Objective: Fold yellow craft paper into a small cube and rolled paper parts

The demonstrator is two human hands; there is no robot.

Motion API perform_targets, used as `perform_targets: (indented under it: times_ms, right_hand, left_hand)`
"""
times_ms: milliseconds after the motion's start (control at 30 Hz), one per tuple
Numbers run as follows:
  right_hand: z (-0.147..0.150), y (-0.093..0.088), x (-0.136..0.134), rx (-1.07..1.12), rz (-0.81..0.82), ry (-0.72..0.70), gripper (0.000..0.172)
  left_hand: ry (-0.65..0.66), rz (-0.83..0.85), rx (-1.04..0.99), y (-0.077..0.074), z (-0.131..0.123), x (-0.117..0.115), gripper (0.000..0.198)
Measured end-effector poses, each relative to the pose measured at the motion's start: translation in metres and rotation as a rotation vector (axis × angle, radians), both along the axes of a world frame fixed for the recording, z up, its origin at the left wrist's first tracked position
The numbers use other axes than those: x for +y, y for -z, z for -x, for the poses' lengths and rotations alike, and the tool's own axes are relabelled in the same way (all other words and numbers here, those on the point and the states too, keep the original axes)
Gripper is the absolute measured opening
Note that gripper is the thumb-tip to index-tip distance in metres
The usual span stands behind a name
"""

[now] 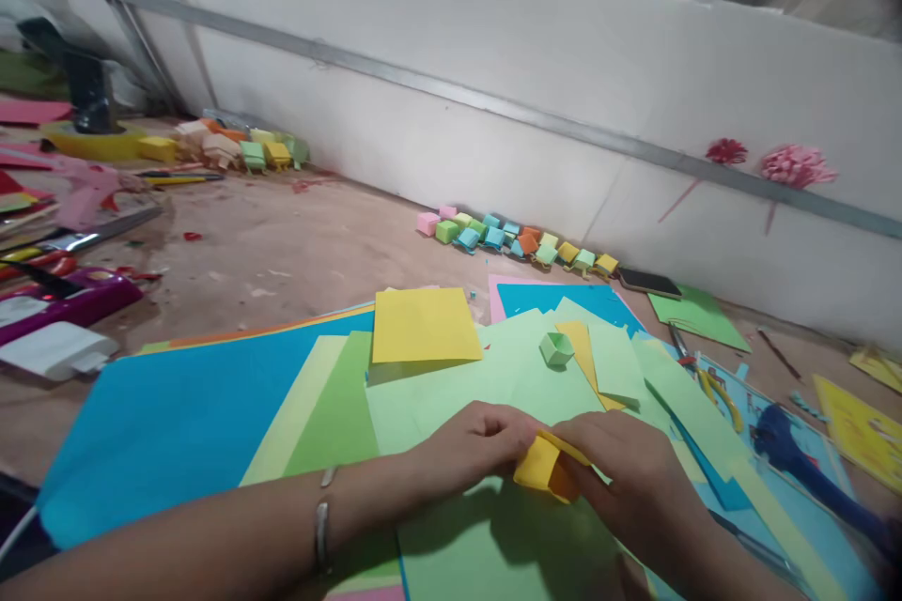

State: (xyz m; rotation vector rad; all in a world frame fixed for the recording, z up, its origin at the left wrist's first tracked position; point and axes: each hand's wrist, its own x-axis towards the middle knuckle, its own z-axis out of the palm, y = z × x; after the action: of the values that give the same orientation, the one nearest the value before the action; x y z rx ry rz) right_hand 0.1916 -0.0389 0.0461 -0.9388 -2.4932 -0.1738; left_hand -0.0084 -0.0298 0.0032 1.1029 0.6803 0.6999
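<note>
Between my two hands is a small folded yellow paper box (542, 467), held just above the light green paper sheets (451, 423). My left hand (483, 441) pinches its upper left edge with thumb and fingers. On the opposite side, my right hand (624, 460) grips a raised yellow flap, its fingers partly hidden behind the paper. A small light green paper box (556, 349) with an open top stands on the sheets just beyond my hands. A yellow paper square (425, 326) lies up and to the left.
Small coloured paper boxes (493, 238) line the wall. Blue paper (190, 413) spreads at left. Scissors (719, 394) and a dark blue glue gun (810, 470) lie right; a pink glue gun (81, 183) and a white adapter (56, 352) lie left. A phone (649, 283) rests near the wall.
</note>
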Motion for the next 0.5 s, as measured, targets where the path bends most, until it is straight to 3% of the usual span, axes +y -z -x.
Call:
perform_targets:
  times_ms: [100,167,300,500]
  right_hand:
    - [0.004,0.003,-0.003,-0.086,-0.063,0.009,0.031]
    - [0.008,0.009,-0.007,-0.105,-0.094,0.005,0.033]
    - [0.015,0.025,-0.010,-0.087,-0.100,0.018,0.031]
    - [0.015,0.038,-0.004,-0.061,0.004,0.080,0.016]
  left_hand:
    - [-0.161,-0.348,0.283,-0.015,0.003,-0.003,0.052]
    - [-0.217,-0.486,0.430,-0.022,0.003,-0.007,0.042]
    - [-0.197,-0.618,0.631,-0.019,-0.001,-0.014,0.017]
    - [-0.201,-0.680,0.679,-0.006,-0.005,-0.015,0.024]
